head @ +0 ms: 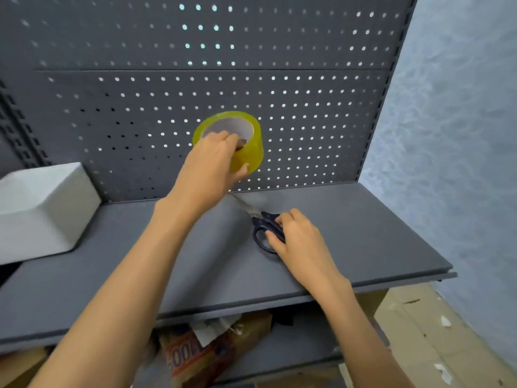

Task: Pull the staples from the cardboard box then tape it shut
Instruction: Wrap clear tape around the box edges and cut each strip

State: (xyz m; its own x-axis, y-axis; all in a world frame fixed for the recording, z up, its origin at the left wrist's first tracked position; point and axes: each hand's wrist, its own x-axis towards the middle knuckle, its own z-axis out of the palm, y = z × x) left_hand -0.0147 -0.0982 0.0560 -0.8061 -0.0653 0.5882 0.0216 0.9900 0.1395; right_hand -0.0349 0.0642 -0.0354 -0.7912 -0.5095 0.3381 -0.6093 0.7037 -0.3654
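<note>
Tape roll (246,147), glossy yellow-green ring with a pale core, is up off the shelf (363,233) before the pegboard (307,107); your left hand (212,163) grips it, fingers hooked into the core. Your right hand (296,236) curls on the dark scissors (265,228) lying on the flat grey shelf; their blades blur. A white block (42,208) is cut off left.

blurred digits "00" on brown bag (195,357) under shelf (363,247)
</note>
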